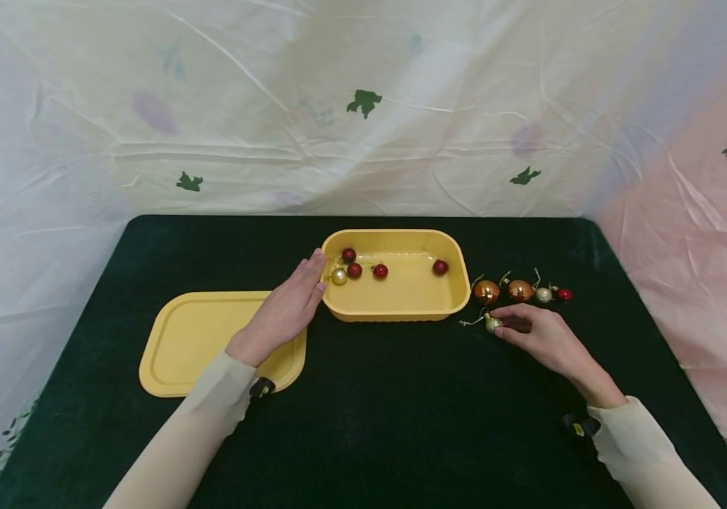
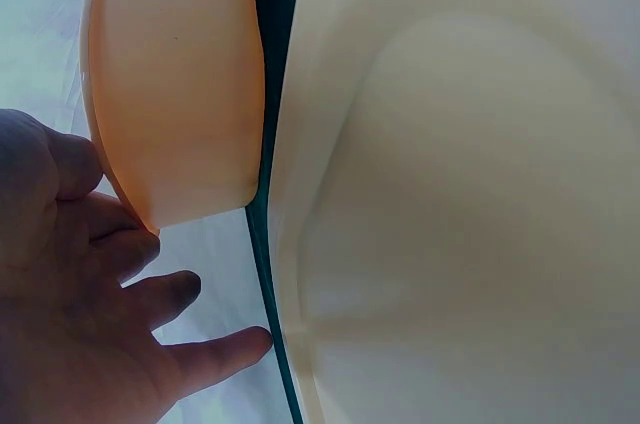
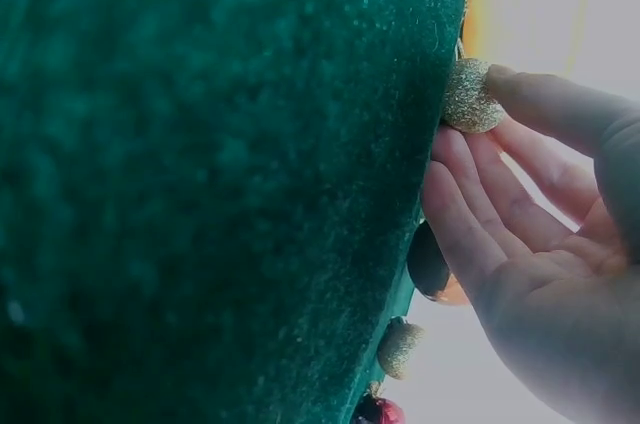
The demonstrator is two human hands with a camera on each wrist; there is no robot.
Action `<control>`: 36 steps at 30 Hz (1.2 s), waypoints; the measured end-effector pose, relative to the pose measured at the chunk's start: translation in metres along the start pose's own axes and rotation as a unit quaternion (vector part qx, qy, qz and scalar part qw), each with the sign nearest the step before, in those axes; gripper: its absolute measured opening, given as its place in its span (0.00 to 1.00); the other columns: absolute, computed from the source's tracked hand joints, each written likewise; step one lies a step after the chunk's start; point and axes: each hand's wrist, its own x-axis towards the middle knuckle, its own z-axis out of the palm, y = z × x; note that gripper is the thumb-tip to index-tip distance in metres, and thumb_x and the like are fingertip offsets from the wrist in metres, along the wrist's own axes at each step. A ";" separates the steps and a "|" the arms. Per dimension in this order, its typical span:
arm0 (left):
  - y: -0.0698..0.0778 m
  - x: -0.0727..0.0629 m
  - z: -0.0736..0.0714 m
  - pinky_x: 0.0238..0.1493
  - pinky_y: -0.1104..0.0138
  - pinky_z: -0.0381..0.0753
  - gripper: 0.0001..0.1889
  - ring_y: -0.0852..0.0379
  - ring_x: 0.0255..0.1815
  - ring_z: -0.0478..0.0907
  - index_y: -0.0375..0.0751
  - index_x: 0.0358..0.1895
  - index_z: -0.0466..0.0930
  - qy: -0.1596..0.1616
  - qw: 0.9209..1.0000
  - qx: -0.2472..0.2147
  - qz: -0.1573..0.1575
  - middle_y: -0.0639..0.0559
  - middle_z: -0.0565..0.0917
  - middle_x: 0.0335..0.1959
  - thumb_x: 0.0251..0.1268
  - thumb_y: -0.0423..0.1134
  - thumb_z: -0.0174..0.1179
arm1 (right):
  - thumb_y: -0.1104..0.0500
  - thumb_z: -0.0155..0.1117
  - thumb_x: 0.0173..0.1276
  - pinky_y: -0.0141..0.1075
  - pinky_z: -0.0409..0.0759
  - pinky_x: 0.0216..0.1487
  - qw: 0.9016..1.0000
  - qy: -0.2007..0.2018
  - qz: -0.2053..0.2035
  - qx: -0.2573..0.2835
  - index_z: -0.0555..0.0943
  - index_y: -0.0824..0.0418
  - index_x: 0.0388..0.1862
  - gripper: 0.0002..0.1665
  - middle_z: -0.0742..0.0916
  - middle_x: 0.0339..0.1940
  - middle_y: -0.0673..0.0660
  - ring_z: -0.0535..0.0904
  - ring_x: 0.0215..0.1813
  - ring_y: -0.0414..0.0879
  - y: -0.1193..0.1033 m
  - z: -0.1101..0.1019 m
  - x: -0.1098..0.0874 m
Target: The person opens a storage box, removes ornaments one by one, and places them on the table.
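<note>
My right hand (image 1: 541, 338) pinches a gold glitter bauble (image 1: 493, 324) between thumb and fingers, low over the table just right of the yellow box (image 1: 395, 317). In the right wrist view the glitter bauble (image 3: 472, 96) sits at the fingertips, against the green cloth. My left hand (image 1: 285, 309) rests its extended fingers on the left end of the box, at the rim. Inside the box lie several red baubles (image 1: 354, 271) and a shiny gold bauble (image 1: 339, 276). The left wrist view shows the fingers beside the box wall (image 2: 175, 84).
A yellow lid (image 1: 201, 343) lies flat at the left, partly under my left forearm. Right of the box, two copper baubles (image 1: 520, 290), a gold glitter bauble (image 1: 543, 295) and a small red bauble (image 1: 564, 294) form a row. Dark green cloth (image 1: 388, 410) covers the table.
</note>
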 end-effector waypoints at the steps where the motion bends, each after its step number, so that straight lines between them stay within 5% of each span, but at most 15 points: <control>1: 0.000 0.000 0.000 0.82 0.51 0.49 0.32 0.45 0.85 0.45 0.42 0.85 0.41 0.000 1.000 0.000 0.000 0.49 0.42 0.86 0.88 0.48 0.37 | 0.53 0.69 0.74 0.28 0.83 0.46 1.000 0.001 0.000 -0.001 0.84 0.57 0.60 0.18 0.88 0.54 0.58 0.87 0.53 0.53 0.000 0.000 0.000; 9: 0.000 0.000 -0.002 0.82 0.50 0.49 0.32 0.45 0.85 0.46 0.42 0.85 0.41 0.002 1.000 0.000 0.002 0.49 0.42 0.86 0.88 0.48 0.37 | 0.52 0.67 0.76 0.27 0.82 0.48 0.999 0.030 -0.016 -0.004 0.83 0.57 0.62 0.20 0.86 0.57 0.59 0.86 0.55 0.55 -0.010 -0.009 -0.009; 15: -0.001 0.000 -0.003 0.82 0.49 0.49 0.31 0.44 0.85 0.46 0.40 0.85 0.43 0.008 1.000 0.000 0.010 0.46 0.43 0.86 0.88 0.46 0.37 | 0.50 0.63 0.79 0.54 0.83 0.56 0.996 0.081 -0.033 -0.021 0.82 0.57 0.64 0.21 0.84 0.60 0.57 0.82 0.60 0.56 -0.031 -0.011 -0.013; 21: 0.000 -0.001 -0.002 0.82 0.51 0.49 0.31 0.45 0.85 0.46 0.40 0.85 0.43 0.008 1.000 -0.005 0.008 0.48 0.43 0.86 0.88 0.46 0.37 | 0.53 0.65 0.78 0.21 0.72 0.62 0.988 0.133 -0.059 0.042 0.82 0.53 0.65 0.20 0.82 0.65 0.50 0.77 0.63 0.42 -0.061 -0.006 -0.008; 24: 0.001 -0.001 -0.002 0.82 0.51 0.49 0.31 0.45 0.85 0.46 0.41 0.85 0.43 0.007 1.000 -0.006 0.005 0.48 0.43 0.86 0.88 0.47 0.37 | 0.56 0.67 0.77 0.17 0.68 0.62 0.983 0.149 -0.080 0.074 0.81 0.55 0.66 0.21 0.82 0.64 0.50 0.77 0.62 0.40 -0.075 0.000 -0.001; 32: 0.000 0.000 0.000 0.82 0.50 0.49 0.32 0.45 0.85 0.45 0.42 0.85 0.43 0.007 1.000 -0.009 0.002 0.48 0.44 0.86 0.88 0.47 0.37 | 0.53 0.69 0.75 0.53 0.73 0.71 0.979 0.141 -0.113 0.094 0.75 0.56 0.73 0.31 0.79 0.71 0.54 0.75 0.70 0.52 -0.101 0.021 0.030; 36: -0.001 0.000 0.000 0.82 0.50 0.49 0.31 0.45 0.85 0.45 0.41 0.85 0.43 0.006 1.000 -0.010 0.005 0.49 0.43 0.86 0.88 0.47 0.38 | 0.47 0.69 0.74 0.60 0.72 0.69 0.984 0.117 -0.103 0.086 0.72 0.52 0.77 0.36 0.77 0.73 0.57 0.74 0.69 0.57 -0.110 0.031 0.046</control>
